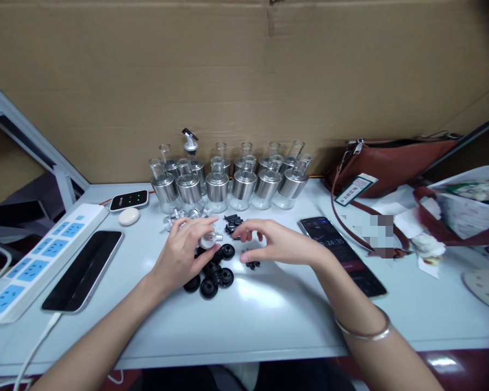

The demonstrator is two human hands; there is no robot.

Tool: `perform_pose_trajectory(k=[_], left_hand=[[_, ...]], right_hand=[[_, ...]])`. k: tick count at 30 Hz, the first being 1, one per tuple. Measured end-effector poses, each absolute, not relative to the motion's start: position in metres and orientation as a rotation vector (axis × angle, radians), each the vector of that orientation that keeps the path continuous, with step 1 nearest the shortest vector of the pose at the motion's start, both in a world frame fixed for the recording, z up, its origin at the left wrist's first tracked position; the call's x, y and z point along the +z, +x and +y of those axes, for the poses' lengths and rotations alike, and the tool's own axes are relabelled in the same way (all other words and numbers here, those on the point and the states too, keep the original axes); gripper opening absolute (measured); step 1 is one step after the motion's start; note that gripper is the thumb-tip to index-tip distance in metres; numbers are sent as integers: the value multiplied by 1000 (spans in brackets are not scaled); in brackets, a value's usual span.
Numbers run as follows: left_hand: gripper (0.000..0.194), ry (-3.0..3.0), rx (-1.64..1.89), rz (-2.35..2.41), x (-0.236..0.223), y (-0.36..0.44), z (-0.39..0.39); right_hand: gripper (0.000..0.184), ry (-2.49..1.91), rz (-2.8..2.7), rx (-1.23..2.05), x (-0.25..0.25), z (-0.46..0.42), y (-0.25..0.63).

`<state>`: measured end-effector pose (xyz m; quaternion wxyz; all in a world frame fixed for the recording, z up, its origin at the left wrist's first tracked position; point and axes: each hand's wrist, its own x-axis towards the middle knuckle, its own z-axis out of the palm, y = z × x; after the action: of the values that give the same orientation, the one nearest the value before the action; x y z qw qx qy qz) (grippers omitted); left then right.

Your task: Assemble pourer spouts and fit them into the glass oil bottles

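Observation:
My left hand [183, 247] is closed on a silver pourer spout [210, 239], its nozzle pointing right. Several black ribbed round stoppers [209, 287] lie in a cluster below and beside that hand. More silver spout pieces [173, 220] lie just behind it, partly hidden by the fingers. My right hand [269, 241] hovers to the right with thumb and fingers apart, nothing visible between them. Its fingertips are close to a pile of small black levers [232, 221]; whether they touch is unclear. Tiny black pieces [252, 265] lie under its thumb.
Two rows of glass bottles with metal sleeves [244, 187] stand behind, one topped by a pourer [190, 142]. Left are a power strip [36, 266], a phone [83, 271] and a small black-faced device [129, 201]. Right are another phone [346, 260] and a brown bag [395, 163].

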<state>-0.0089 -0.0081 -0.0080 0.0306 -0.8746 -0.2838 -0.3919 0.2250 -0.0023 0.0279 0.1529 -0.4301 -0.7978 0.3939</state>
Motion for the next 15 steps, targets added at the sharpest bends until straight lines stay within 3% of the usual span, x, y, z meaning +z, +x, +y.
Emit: perform_pose_trajectory(k=[8, 15], left_hand=[[13, -2628, -1180, -813, -9, -8, -8], [20, -2372, -1313, -902, -8, -13, -10]], right_hand=[[17, -908, -1948, 1079, 25, -21, 191], [19, -791, -1695, 1153, 20, -21, 189]])
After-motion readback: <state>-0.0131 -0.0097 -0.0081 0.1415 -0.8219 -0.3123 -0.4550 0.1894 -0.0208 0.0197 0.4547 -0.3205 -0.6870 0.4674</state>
